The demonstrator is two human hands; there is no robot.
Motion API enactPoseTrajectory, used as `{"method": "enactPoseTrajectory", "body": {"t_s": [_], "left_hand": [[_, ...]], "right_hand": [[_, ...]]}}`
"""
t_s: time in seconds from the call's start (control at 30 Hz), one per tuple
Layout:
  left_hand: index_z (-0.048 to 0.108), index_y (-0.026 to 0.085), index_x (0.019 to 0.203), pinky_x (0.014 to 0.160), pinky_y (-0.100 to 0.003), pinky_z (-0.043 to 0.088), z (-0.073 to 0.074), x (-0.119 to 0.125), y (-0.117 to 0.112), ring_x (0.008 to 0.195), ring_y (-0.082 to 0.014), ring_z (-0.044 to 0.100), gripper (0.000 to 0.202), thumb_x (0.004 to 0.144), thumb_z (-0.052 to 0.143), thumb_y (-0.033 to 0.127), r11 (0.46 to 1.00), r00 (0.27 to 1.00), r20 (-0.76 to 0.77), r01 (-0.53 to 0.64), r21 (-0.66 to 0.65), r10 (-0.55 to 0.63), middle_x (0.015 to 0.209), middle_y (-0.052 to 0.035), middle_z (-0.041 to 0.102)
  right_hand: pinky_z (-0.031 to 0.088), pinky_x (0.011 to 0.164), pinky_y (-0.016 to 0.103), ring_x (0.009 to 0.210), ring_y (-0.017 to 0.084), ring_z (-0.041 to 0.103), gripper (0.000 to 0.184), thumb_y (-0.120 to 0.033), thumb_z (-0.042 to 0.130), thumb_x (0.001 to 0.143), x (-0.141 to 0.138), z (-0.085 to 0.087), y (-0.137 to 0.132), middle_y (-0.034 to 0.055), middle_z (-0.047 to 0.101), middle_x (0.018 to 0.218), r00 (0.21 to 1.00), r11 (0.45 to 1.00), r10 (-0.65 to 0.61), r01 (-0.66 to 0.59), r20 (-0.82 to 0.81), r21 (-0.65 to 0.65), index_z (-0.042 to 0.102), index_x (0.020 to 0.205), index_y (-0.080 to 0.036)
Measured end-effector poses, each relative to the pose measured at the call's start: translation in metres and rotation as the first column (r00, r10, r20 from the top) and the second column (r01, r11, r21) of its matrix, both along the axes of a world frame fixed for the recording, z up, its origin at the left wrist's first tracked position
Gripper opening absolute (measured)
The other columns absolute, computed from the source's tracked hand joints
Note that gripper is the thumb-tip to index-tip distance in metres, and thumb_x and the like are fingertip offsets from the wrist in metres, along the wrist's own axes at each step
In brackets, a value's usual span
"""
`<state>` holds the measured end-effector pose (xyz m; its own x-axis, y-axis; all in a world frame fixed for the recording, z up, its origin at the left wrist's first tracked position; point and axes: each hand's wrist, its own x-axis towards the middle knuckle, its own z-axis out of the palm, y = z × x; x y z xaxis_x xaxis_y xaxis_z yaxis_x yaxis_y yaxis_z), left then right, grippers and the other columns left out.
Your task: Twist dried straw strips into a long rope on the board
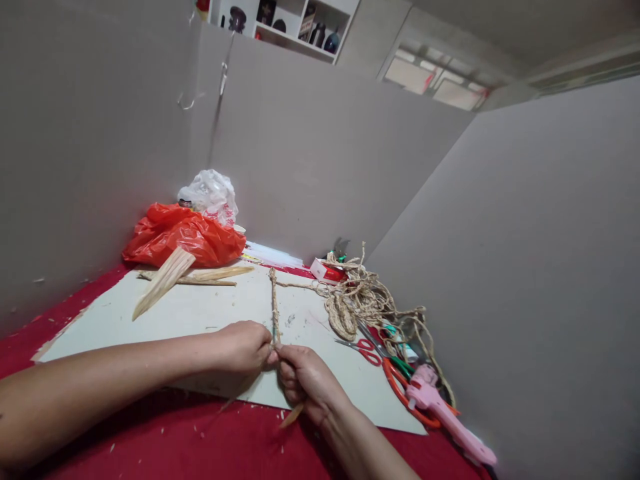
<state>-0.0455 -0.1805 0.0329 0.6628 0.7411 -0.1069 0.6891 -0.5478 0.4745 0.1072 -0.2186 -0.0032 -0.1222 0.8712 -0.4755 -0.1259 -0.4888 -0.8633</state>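
Fingers of the left hand [250,347] and right hand [307,383] pinch the lower end of a slender cord-wrapped stick [275,307], pointed toward the far edge of the red-covered worktop [200,433], over a pale board [200,310]. A dry strip [293,417] pokes out below the right hand. A tangled heap of cord [357,293] lies toward the worktop's right edge, with red-handled scissors [358,345] and a pink glue gun [450,415] nearer. An orange bag [175,233] sits by the far left corner.
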Motion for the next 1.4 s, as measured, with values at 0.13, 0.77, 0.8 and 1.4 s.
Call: {"method": "enactPoseTrajectory", "body": {"t_s": [0.13, 0.77, 0.8, 1.4], "left_hand": [[0.066, 0.012, 0.088, 0.061, -0.030, 0.044, -0.005, 0.007, -0.021, 0.070, -0.0255, 0.064, 0.027, 0.077, 0.044, 0.023, 0.979, 0.985, -0.168, 0.070, 0.190, -0.038, 0.079, -0.0151, 0.068], [0.052, 0.015, 0.072, 0.054, -0.023, 0.037, -0.026, 0.016, 0.010, 0.050, -0.0103, 0.045, 0.020, 0.076, 0.038, 0.029, 0.828, 0.829, 0.488, 0.056, -0.558, 0.273, 0.056, 0.0014, 0.051], [0.052, 0.015, 0.070, 0.054, -0.023, 0.037, -0.031, 0.017, 0.009, 0.049, -0.0100, 0.043, 0.021, 0.076, 0.038, 0.029, 0.807, 0.827, 0.486, 0.069, -0.586, 0.282, 0.055, 0.0019, 0.050], [0.058, 0.013, 0.062, 0.054, -0.021, 0.029, -0.032, 0.015, 0.013, 0.050, -0.0076, 0.036, 0.028, 0.075, 0.049, 0.036, 0.833, 0.878, 0.406, 0.016, -0.554, 0.253, 0.053, 0.0031, 0.048]], "right_hand": [[0.006, 0.035, 0.018, 0.032, 0.002, 0.013, 0.037, -0.038, 0.057, 0.073, -0.005, -0.002, -0.003, -0.0109, 0.025, 0.035, 0.996, 0.998, -0.055, 0.054, -0.064, -0.011, 0.035, 0.050, -0.019], [0.005, 0.035, 0.015, 0.036, 0.001, 0.005, 0.023, -0.033, 0.063, 0.076, 0.024, -0.001, 0.004, -0.0133, 0.021, 0.041, 0.924, 0.976, 0.216, -0.215, -0.315, 0.039, 0.051, 0.070, -0.014], [0.004, 0.035, 0.016, 0.036, 0.001, 0.005, 0.024, -0.034, 0.063, 0.076, 0.024, 0.000, 0.005, -0.0132, 0.022, 0.041, 0.924, 0.971, 0.239, -0.237, -0.300, 0.044, 0.051, 0.070, -0.014], [0.034, 0.058, 0.023, 0.062, 0.013, 0.047, 0.024, -0.024, 0.044, 0.082, 0.027, 0.008, 0.001, 0.0012, 0.059, 0.064, 0.690, 0.786, 0.099, -0.496, 0.717, 0.369, 0.062, 0.068, -0.015]]}}
